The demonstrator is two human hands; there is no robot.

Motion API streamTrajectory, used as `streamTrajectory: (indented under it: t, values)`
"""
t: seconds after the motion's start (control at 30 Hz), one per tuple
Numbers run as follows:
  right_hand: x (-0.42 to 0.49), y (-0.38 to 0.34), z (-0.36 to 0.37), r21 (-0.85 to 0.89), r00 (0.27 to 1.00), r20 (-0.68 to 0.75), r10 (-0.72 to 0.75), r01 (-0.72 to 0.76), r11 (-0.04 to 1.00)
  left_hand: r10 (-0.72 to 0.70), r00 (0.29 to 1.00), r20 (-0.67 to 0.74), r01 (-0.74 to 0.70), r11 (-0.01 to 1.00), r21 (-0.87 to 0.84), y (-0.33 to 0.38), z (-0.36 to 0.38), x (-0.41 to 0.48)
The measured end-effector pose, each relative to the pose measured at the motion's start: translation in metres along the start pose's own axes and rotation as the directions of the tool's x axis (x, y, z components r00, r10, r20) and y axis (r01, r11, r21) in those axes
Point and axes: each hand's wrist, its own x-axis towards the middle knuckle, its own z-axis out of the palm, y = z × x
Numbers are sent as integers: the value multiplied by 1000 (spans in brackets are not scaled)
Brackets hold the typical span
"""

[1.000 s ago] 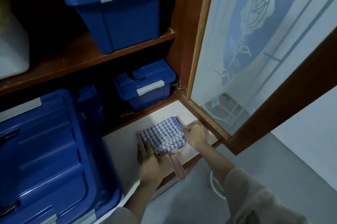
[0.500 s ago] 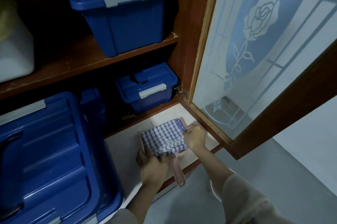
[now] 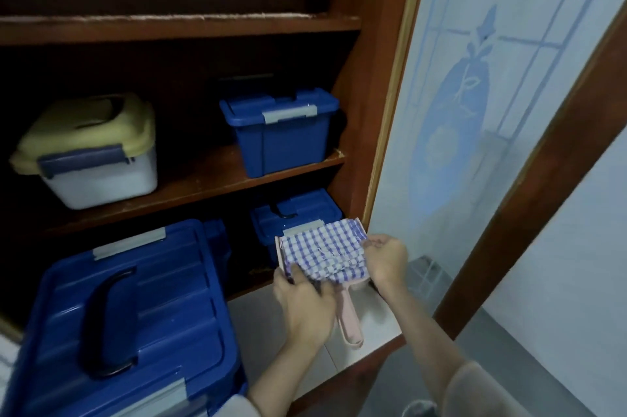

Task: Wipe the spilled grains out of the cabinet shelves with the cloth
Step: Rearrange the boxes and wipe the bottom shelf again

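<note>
Nearest the viewer, the left hand [image 3: 305, 304] has its fingers curled round the near left corner of a pink dustpan [image 3: 351, 325], one finger lying over the near edge of the cloth [image 3: 325, 253]. The right hand [image 3: 385, 259] is closed at the pan's right side, its fingertips pinching the cloth's right edge. The blue-and-white checked cloth lies spread over the pan's scoop, held above a pale tiled ledge [image 3: 258, 321] at the cabinet's foot. To the left stands a large blue box [image 3: 135, 315] with a dark handle. Just behind the pan sits a small blue box [image 3: 295, 213]. On the middle shelf [image 3: 203, 182] rest another blue box [image 3: 281, 131] and, well apart from it, a white box with a yellow lid [image 3: 91, 152]. The patterned glass door [image 3: 475, 111] stands open at right.
</note>
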Motion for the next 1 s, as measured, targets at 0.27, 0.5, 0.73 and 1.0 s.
streamTrajectory:
  t: [0.27,0.5,0.73,1.0]
  values:
    - [-22,-92,-3,148,992,-25,-121,124,981,95,973,-211,-121,986,-114,51,-87,1]
    - [-69,-137,40,273,971,119,-208,170,947,-70,877,-476,-24,982,-188,8,-179,20]
    - [-116,-145,89,239,899,343,-273,197,951,-186,797,-575,104,979,-174,-43,-243,15]
    - [-143,-140,123,81,837,476,-270,264,961,-93,838,-538,153,986,67,-98,-268,4]
